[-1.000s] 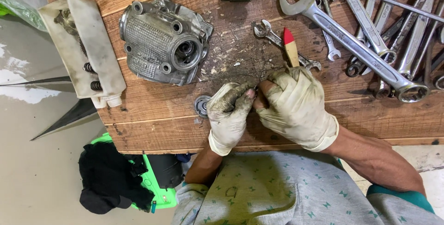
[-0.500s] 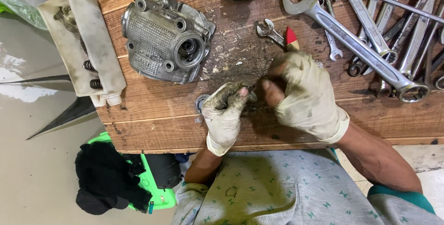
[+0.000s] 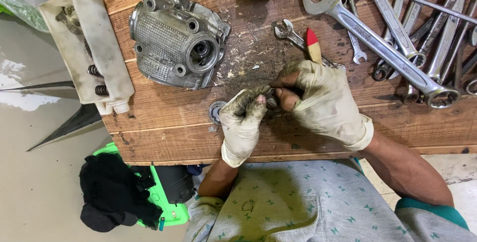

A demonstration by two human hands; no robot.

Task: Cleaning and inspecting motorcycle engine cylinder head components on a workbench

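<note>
Far left, a grimy white plastic tray (image 3: pixel 84 48) with springs hangs over the wooden table (image 3: pixel 164 127) edge; beside it a grey finned engine cover (image 3: pixel 176 40). A round metal washer (image 3: pixel 217 112) lies flat just left of the left hand (image 3: pixel 244 122) — gloved, fingers curled, pinching a small dirty metal part (image 3: pixel 271 99) at table centre. The right hand (image 3: pixel 318 100), gloved too, pinches the same part from the other side with thumb and forefinger, a red-tipped wooden handle (image 3: pixel 313 45) showing above it. Far right — a pile of spanners (image 3: pixel 397 48)
</note>
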